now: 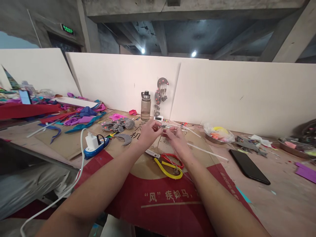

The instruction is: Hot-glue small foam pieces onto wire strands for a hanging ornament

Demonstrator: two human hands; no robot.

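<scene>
My left hand [149, 134] pinches a small grey piece [163, 126] between thumb and fingers. Close beside it, the fingers of my right hand [177, 140] are bent together at the same piece; its exact shape is too small to make out. Just below my hands lies a pair of scissors [170, 164] with one red and one yellow handle. Left of my left hand rest a grey crescent [125, 139] that looks like felt and a ball of grey yarn [129, 123]. Thin white sticks [207, 151] extend to the right from behind my right hand.
A blue power strip [96, 150] with a white plug and cable lies at left. At the back stand a water bottle [145, 107] and a grey hanging ornament [161, 89]. Coloured cloth scraps [81, 113] are heaped far left. A black phone [249, 166] and a bowl [218, 140] lie right.
</scene>
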